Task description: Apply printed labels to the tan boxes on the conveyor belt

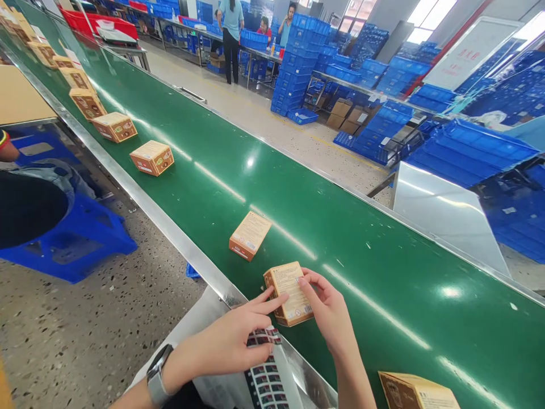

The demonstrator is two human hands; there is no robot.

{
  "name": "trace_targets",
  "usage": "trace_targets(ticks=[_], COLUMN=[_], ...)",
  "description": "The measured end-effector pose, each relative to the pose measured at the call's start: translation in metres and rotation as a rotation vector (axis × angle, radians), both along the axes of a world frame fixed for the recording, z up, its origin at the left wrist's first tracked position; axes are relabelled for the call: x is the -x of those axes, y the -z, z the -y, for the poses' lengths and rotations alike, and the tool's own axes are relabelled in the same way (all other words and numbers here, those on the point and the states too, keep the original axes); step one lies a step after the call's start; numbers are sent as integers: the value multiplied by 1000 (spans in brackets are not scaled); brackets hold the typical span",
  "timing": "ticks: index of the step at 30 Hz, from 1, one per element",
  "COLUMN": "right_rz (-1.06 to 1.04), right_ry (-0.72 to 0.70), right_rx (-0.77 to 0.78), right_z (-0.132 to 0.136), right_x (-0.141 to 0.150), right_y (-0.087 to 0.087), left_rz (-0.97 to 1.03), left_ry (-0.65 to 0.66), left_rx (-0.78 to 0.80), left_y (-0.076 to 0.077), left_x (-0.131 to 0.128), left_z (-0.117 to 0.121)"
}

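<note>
A tan and brown printed carton lies on the green conveyor belt right in front of me. My left hand, with a grey watch at the wrist, stretches two fingers onto its left side and top. A sheet of small dark stickers hangs between that hand's thumb and fingers; the grip's underside is hidden. My right hand is closed at the carton's right edge, thumb on the top face near a small pale label, other fingers partly hidden. A similar carton lies just beyond.
More cartons line the belt toward the far left, and another carton is at the lower right. A metal rail edges the near side. A person's arm and a blue stool are at left. Blue crates stand beyond.
</note>
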State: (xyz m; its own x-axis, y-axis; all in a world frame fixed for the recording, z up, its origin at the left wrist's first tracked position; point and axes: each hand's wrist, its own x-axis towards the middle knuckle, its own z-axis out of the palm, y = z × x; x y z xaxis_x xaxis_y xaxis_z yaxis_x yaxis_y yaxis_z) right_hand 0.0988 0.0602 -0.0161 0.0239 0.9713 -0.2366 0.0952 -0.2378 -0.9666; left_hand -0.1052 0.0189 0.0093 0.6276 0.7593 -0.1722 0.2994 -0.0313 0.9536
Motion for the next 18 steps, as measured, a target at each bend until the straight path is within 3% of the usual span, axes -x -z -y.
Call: trace_targets(ticks=[5, 13, 16, 18], right_rz=[156, 292, 382, 459], right_ry=[62, 290, 283, 194], right_rx=[-74, -159, -233, -353], right_z=[10, 7, 19, 32], right_x=[0, -9, -19, -21], right_y=[4, 6, -5, -14], left_rz=[-32, -33, -43, -97], left_ry=[26, 37, -66, -152], left_rx=[-13, -23, -34, -14], left_y=[-1, 1, 2, 2], left_x=[-5, -12, -13, -12], left_z=[3, 6, 8, 9])
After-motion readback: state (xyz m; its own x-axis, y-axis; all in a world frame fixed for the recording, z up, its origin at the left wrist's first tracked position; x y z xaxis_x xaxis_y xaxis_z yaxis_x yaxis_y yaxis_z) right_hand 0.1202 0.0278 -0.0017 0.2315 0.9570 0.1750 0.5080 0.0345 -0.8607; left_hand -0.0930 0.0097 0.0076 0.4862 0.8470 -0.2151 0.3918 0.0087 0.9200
